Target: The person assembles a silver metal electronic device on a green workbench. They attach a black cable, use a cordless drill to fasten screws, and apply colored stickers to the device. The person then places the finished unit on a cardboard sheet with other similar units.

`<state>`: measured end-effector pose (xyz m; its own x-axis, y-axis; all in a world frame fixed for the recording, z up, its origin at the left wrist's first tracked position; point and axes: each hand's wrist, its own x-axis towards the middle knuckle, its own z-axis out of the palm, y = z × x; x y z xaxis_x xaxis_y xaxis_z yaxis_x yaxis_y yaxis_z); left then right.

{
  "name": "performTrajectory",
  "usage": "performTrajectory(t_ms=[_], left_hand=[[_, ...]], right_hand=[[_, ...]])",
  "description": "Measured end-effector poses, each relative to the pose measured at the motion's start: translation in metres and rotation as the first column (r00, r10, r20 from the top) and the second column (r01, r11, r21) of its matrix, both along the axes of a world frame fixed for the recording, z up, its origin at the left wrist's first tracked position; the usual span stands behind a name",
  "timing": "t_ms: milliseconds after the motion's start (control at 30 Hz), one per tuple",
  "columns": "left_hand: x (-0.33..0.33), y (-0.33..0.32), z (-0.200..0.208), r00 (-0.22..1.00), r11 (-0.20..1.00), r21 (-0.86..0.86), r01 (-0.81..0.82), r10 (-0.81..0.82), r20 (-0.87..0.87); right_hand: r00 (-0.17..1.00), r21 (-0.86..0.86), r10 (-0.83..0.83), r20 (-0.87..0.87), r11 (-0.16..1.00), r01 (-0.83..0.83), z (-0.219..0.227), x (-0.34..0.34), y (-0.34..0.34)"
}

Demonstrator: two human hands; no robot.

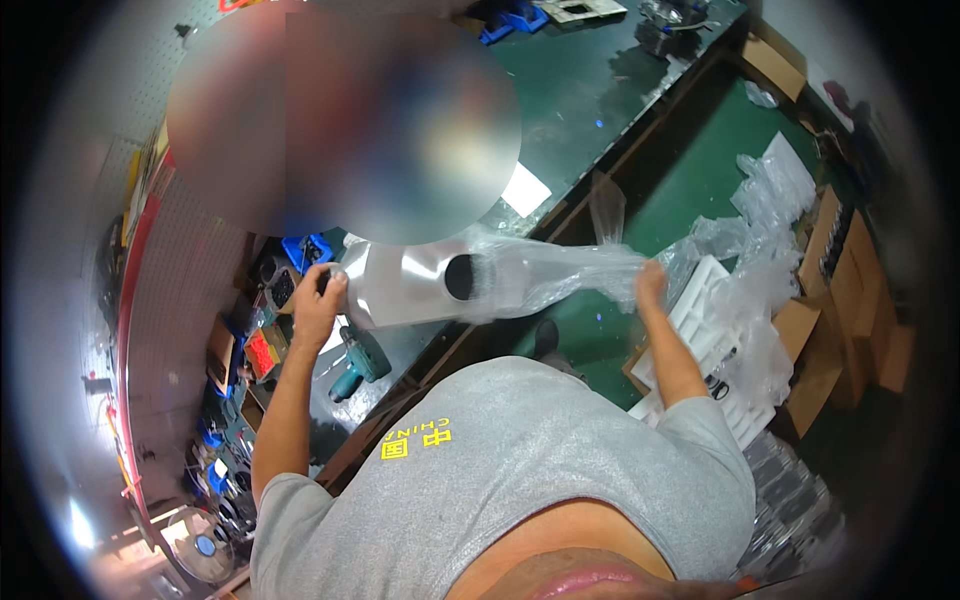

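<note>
Left hand: the left hand [318, 308] is curled closed round the left end of the silver metal piece [405, 285].
Right hand: the right hand [651, 286] is bunched shut on the far end of the clear plastic bag [565, 272].
Metal piece: held level between the hands, its right end inside the bag, one dark round hole beside the bag's mouth.
Edge: the tabletop [570, 105] ends in a diagonal edge passing under piece and bag; the right hand is beyond it.
Room: green floor [675, 165] shows between the tabletop and the crumpled wrap [775, 190] at right.
Writing: yellow lettering on the grey shirt [570, 440].
Count: one green drill [352, 370] below the piece, one white sheet [525, 190] above the bag.
</note>
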<state>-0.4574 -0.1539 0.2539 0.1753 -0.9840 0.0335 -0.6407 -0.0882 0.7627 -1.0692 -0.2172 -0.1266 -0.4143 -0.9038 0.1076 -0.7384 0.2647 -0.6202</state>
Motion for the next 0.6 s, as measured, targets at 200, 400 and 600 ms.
performTrajectory(t_ms=[200,400,600], left_hand=[[0.018,0.018,0.02,0.988,0.995,-0.047,-0.093,0.098,0.122],[0.035,0.015,0.0,0.971,0.997,-0.033,-0.063,0.069,0.228],[0.038,-0.008,-0.009,0.976,0.999,-0.017,0.043,-0.038,0.215]], right_hand=[[0.899,-0.15,-0.294,-0.324,0.954,0.258,0.125,-0.125,-0.07],[0.485,-0.501,0.759,-0.434,0.244,-0.83,0.442,0.138,-0.065],[-0.058,-0.589,0.787,-0.614,-0.507,-0.629,0.596,0.297,0.071]])
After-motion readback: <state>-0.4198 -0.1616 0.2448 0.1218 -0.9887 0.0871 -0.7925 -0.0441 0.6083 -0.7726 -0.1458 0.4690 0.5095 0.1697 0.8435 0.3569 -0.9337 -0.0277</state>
